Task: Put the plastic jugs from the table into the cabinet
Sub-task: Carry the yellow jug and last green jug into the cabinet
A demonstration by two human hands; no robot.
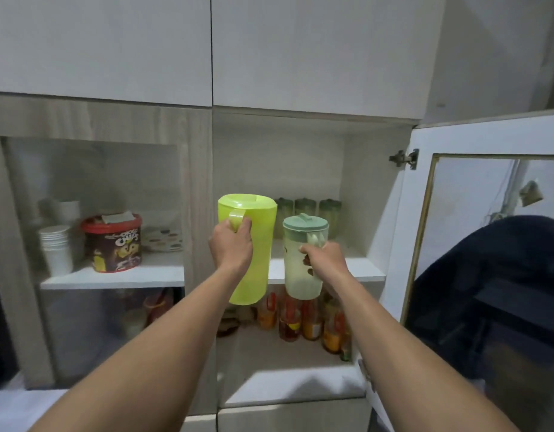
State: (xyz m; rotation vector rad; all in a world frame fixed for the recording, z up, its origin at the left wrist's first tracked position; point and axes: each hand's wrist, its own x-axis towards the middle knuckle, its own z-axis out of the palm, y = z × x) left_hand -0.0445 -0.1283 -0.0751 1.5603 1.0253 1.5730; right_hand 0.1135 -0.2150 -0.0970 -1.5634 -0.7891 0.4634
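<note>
Fingers first: the left hand (231,244) is wrapped tight around the handle of the lime-green jug (250,263), knuckles toward us, thumb side up near the lid. The right hand (324,260) is curled around the handle of the pale jug with the teal lid (302,272), fingertips pressing into its side. Both grips closed, both jugs upright, both in the air!

Moving outward, the two jugs hang side by side in front of the open compartment of the cabinet (356,169), their bases below the edge of the upper shelf (360,271). Neither one rests on anything. The cabinet door (487,244) is swung wide to the right, so the way in is clear.

On that shelf, three green-lidded tumblers (308,210) stand along the back, with bare space in front of them. Below, bottles (303,319) crowd the lower shelf.

So where are we? The carry looks done, the placing is not. I'd call it well past halfway for these two: lift them over the shelf lip, set them down, let go. The table is out of view, so whether more jugs wait there, I can't tell.
</note>
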